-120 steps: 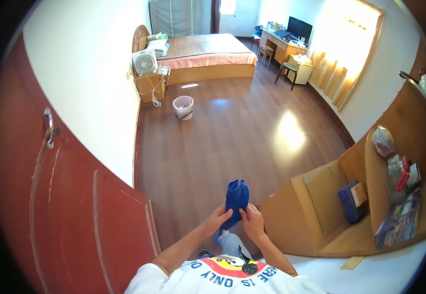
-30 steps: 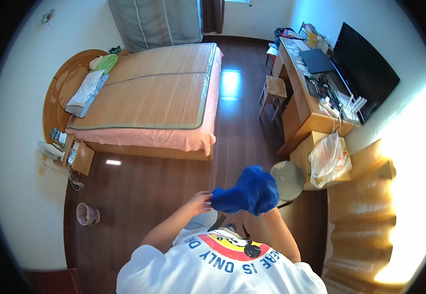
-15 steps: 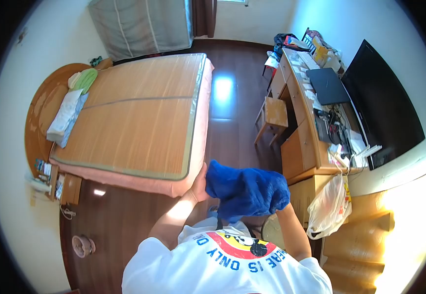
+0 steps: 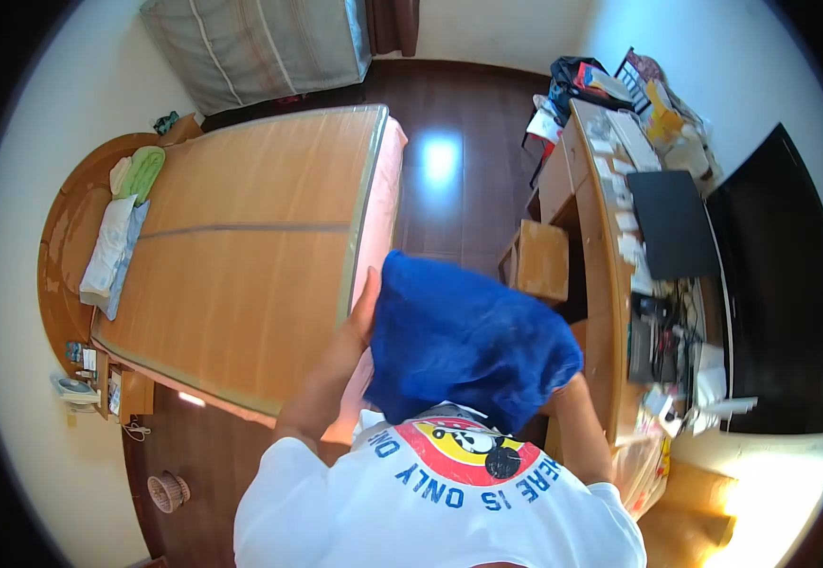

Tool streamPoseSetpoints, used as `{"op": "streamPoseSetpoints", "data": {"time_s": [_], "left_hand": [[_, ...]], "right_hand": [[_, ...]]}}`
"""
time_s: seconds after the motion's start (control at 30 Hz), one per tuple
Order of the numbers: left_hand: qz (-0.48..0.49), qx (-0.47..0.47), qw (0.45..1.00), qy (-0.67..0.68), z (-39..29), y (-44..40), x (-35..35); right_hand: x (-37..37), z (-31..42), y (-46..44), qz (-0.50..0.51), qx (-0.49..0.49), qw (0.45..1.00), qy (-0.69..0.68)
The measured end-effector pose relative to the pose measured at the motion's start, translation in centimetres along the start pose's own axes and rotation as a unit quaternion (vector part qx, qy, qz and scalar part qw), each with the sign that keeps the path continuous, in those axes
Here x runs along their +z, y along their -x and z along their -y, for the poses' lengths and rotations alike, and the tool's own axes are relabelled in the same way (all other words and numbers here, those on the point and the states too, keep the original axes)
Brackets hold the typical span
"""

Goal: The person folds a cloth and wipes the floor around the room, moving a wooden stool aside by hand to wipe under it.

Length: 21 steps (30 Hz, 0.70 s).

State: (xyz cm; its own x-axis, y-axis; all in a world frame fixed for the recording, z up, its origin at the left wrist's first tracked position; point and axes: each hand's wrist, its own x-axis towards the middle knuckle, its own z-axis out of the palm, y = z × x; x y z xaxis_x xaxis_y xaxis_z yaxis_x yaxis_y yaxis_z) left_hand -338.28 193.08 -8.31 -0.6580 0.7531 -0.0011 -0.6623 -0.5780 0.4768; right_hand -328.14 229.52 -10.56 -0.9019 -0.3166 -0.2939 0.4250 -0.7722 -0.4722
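A deep blue, soft-looking cloth [image 4: 473, 336] hangs spread out in front of my chest, its kind not clear. My left hand [image 4: 366, 301] grips its left edge, thumb pointing up along the side and the other fingers hidden by the fabric. At the lower right corner, my right hand [image 4: 566, 386] holds the cloth from its edge; most of its fingers are covered. The cloth is in the air between the bed [image 4: 250, 256] and the desk [image 4: 601, 256], overlapping my white shirt [image 4: 440, 511].
A wooden stool [image 4: 542, 260] stands by the desk. On the desk are a dark laptop [image 4: 674, 224], papers and cables, with a large black screen [image 4: 786, 303] behind. Pillows [image 4: 108, 246] lie at the headboard. A small basket [image 4: 168, 492] sits on the floor at left.
The blue cloth has gone from bunched to more spread out. Both hands have risen slightly and moved farther apart. The view has shifted, with bed and desk now nearer.
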Motion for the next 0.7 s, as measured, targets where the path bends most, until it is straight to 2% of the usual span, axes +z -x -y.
{"op": "streamPoseSetpoints", "data": {"time_s": [0.07,0.1,0.2,0.23,0.33,0.43,0.53,0.57,0.63,0.7], "left_hand": [[-0.138,0.054,0.982,-0.115,-3.2,-4.3,-0.6],[-0.146,0.073,0.962,-0.218,-5.7,-6.1,3.7],[-0.281,0.045,0.942,-0.179,-10.6,-10.6,3.6],[-0.266,0.074,0.948,-0.157,-12.3,-12.1,3.6],[-0.337,0.142,0.925,-0.103,-16.6,-17.1,0.7],[-0.335,0.14,0.926,-0.104,-22.0,-23.1,-3.7],[-0.273,0.102,0.952,-0.096,-27.7,-29.5,-7.8],[-0.29,0.095,0.945,-0.12,-29.3,-31.5,-10.0],[-0.316,0.084,0.929,-0.171,-33.3,-35.8,-13.7],[-0.31,0.113,0.918,-0.22,-36.4,-39.9,-15.8]], "right_hand": [[1.5,4.1,-7.2,0.044,0.041,0.997,-0.044],[2.5,5.7,-10.2,0.057,0.05,0.997,-0.035],[3.7,11.2,-15.5,0.064,0.106,0.992,0.012],[3.9,12.9,-17.6,0.069,0.126,0.989,0.029],[4.5,18.9,-24.7,0.053,0.128,0.989,-0.056],[3.2,23.0,-32.5,0.09,0.092,0.991,-0.036],[3.9,26.0,-40.3,-0.043,-0.012,0.978,0.204],[4.0,27.4,-43.0,-0.063,-0.024,0.964,0.256],[4.0,30.2,-48.0,-0.114,-0.042,0.964,0.238],[4.2,33.2,-52.7,-0.149,-0.077,0.955,0.244]]}}
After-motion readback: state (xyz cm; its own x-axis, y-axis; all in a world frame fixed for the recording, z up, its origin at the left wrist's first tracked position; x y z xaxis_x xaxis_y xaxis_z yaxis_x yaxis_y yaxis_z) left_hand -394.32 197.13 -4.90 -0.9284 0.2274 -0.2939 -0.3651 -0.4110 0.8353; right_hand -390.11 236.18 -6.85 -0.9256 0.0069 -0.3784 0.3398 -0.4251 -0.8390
